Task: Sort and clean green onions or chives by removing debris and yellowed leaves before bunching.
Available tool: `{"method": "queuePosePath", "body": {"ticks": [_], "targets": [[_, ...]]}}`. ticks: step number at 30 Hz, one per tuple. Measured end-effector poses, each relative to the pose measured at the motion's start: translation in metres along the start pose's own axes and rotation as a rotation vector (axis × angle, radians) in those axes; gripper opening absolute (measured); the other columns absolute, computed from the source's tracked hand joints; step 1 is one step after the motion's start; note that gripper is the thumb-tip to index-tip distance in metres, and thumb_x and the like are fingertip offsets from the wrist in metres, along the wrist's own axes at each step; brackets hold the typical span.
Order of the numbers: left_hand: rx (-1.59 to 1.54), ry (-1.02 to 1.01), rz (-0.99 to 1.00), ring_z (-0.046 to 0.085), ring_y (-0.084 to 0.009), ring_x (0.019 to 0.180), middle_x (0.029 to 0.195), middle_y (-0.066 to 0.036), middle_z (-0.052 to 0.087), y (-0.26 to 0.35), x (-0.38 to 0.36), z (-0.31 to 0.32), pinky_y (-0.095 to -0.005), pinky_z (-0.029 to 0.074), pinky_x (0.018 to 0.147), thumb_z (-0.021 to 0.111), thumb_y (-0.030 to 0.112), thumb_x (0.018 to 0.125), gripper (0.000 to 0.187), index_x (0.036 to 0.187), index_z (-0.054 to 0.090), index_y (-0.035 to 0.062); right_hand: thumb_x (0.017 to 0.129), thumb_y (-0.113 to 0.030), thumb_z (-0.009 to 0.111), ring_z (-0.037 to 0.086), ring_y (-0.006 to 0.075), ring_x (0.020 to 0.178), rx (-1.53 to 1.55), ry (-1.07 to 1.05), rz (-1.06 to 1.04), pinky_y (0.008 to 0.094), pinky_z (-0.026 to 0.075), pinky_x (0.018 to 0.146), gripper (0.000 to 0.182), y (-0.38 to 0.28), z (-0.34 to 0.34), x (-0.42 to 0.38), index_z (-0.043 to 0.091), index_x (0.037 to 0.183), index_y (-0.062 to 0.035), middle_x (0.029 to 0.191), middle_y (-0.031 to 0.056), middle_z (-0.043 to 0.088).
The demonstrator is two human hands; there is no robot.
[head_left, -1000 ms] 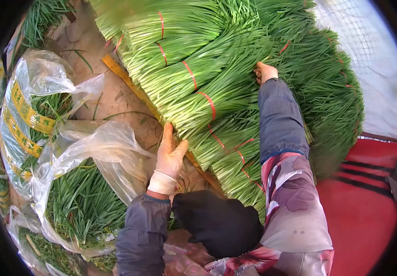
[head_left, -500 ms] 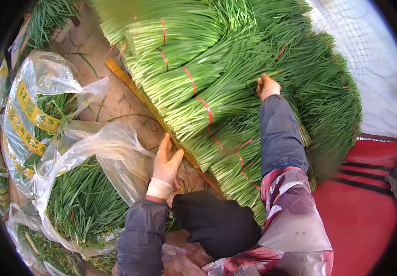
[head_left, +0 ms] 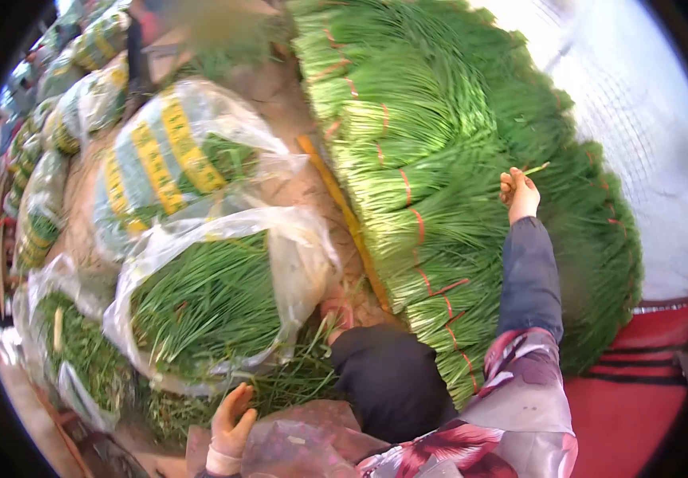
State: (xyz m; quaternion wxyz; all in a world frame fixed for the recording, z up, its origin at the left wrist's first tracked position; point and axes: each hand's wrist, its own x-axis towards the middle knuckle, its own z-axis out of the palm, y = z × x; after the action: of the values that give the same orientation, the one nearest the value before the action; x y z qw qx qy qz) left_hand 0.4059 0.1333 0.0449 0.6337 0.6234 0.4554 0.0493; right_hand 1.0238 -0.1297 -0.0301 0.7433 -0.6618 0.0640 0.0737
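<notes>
Over the stacked green bundles, which have red ties [head_left: 407,187], my right hand [head_left: 520,193] is closed on a thin green stem [head_left: 537,168], with the fingertips pinched together. Low in the view, my left hand [head_left: 233,422] is held palm up with its fingers apart and nothing in it. It is near the lower edge of an open clear plastic bag [head_left: 300,239] filled with loose green stalks [head_left: 212,299]. Loose greens [head_left: 292,374] lie scattered beside that bag.
A yellow edge strip [head_left: 348,219] runs along the stack's left side. More filled bags [head_left: 152,163] stand at the left. A dark rounded shape [head_left: 392,382] is at the lower middle. Red material [head_left: 623,414] lies at the lower right, white sheeting [head_left: 623,103] at the upper right.
The view has shifted leftward, showing more bags. My left hand has moved down and away from the stack's edge. My right hand, still pinched, appears farther right and lower, with the stem.
</notes>
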Motion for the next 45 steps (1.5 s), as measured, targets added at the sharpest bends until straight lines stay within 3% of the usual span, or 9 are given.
{"method": "queuePosePath", "body": {"ticks": [6, 9, 10, 15, 18, 24, 26, 30, 45], "targets": [[0.261, 0.765, 0.126, 0.058, -0.0223, 0.11, 0.118, -0.015, 0.061, -0.037, -0.192, -0.083, -0.033, 0.045, 0.095, 0.058, 0.001, 0.086, 0.03, 0.116, 0.059, -0.003, 0.09, -0.017, 0.062, 0.06, 0.0153, 0.06, -0.403, -1.044, -0.073, 0.0268, 0.047, 0.057, 0.024, -0.039, 0.184, -0.24, 0.063, 0.108, -0.0017, 0.082, 0.0087, 0.068], [0.104, 1.001, -0.095, 0.06, -0.0158, 0.074, 0.084, -0.008, 0.067, -0.124, -0.291, -0.083, -0.0279, 0.047, 0.066, 0.061, 0.011, 0.087, 0.015, 0.088, 0.067, -0.0021, 0.086, -0.013, 0.062, 0.064, 0.0173, 0.068, -1.022, -1.595, -0.839, 0.0311, 0.049, 0.066, 0.028, -0.026, 0.228, -0.344, 0.062, 0.111, -0.0019, 0.085, 0.0124, 0.068], [-0.022, 1.006, -0.262, 0.058, -0.015, 0.067, 0.079, -0.008, 0.067, -0.131, -0.314, -0.07, -0.0304, 0.046, 0.06, 0.062, 0.019, 0.086, 0.021, 0.083, 0.068, -0.0013, 0.085, -0.013, 0.062, 0.065, 0.0174, 0.07, -1.007, -1.601, -1.082, 0.0319, 0.05, 0.068, 0.027, -0.024, 0.229, -0.381, 0.063, 0.11, -0.0018, 0.083, 0.0134, 0.068], [0.003, 0.67, -0.794, 0.066, -0.0293, 0.091, 0.091, -0.015, 0.069, -0.362, -0.392, 0.048, -0.0382, 0.05, 0.081, 0.059, 0.017, 0.076, 0.021, 0.093, 0.07, 0.0102, 0.088, -0.012, 0.058, 0.065, 0.0163, 0.078, -1.268, -1.699, -0.738, 0.0297, 0.05, 0.072, 0.018, -0.002, 0.258, -0.457, 0.069, 0.095, 0.0006, 0.085, 0.0123, 0.069], [-0.215, 0.816, -1.026, 0.066, -0.0286, 0.088, 0.094, -0.015, 0.069, -0.424, -0.391, 0.083, -0.0367, 0.051, 0.078, 0.062, 0.018, 0.074, 0.022, 0.09, 0.072, 0.0077, 0.087, -0.007, 0.056, 0.065, 0.0154, 0.082, -0.971, -1.877, -0.989, 0.0279, 0.05, 0.076, 0.028, 0.053, 0.242, -0.461, 0.063, 0.114, -0.0007, 0.098, 0.0124, 0.069], [-0.699, 1.298, -1.146, 0.068, -0.0312, 0.077, 0.081, -0.016, 0.069, -0.604, -0.368, 0.1, -0.0413, 0.053, 0.07, 0.062, 0.025, 0.076, 0.02, 0.088, 0.072, 0.0115, 0.09, -0.003, 0.055, 0.062, 0.0153, 0.085, -1.288, -1.851, -0.339, 0.0269, 0.05, 0.078, 0.037, 0.087, 0.204, -0.482, 0.053, 0.126, 0.0029, 0.101, 0.0112, 0.066], [0.075, 1.303, -1.057, 0.067, -0.0288, 0.071, 0.076, -0.014, 0.069, -0.641, -0.367, 0.097, -0.0395, 0.053, 0.065, 0.062, 0.026, 0.076, 0.021, 0.084, 0.072, 0.0091, 0.091, -0.004, 0.056, 0.061, 0.0114, 0.078, -1.381, -1.823, -0.29, 0.0254, 0.051, 0.074, 0.032, 0.098, 0.192, -0.488, 0.057, 0.121, 0.0049, 0.101, 0.0099, 0.067], [-1.041, 1.537, -1.034, 0.064, -0.0239, 0.057, 0.068, -0.009, 0.067, -0.624, -0.337, 0.047, -0.0365, 0.05, 0.053, 0.063, 0.028, 0.081, 0.024, 0.089, 0.069, 0.0069, 0.09, 0.0, 0.053, 0.062, 0.0119, 0.075, -1.47, -1.86, -0.188, 0.0253, 0.052, 0.072, 0.033, 0.095, 0.18, -0.52, 0.058, 0.122, 0.0006, 0.094, 0.0113, 0.068], [-1.363, 1.55, -0.892, 0.059, -0.0204, 0.048, 0.063, -0.007, 0.064, -0.589, -0.309, 0.053, -0.0338, 0.046, 0.044, 0.063, 0.03, 0.085, 0.027, 0.096, 0.067, 0.0061, 0.09, 0.001, 0.051, 0.064, 0.0152, 0.087, -1.553, -1.818, 0.015, 0.0262, 0.052, 0.078, 0.034, 0.103, 0.209, -0.551, 0.055, 0.124, 0.0029, 0.101, 0.0125, 0.066]]}}
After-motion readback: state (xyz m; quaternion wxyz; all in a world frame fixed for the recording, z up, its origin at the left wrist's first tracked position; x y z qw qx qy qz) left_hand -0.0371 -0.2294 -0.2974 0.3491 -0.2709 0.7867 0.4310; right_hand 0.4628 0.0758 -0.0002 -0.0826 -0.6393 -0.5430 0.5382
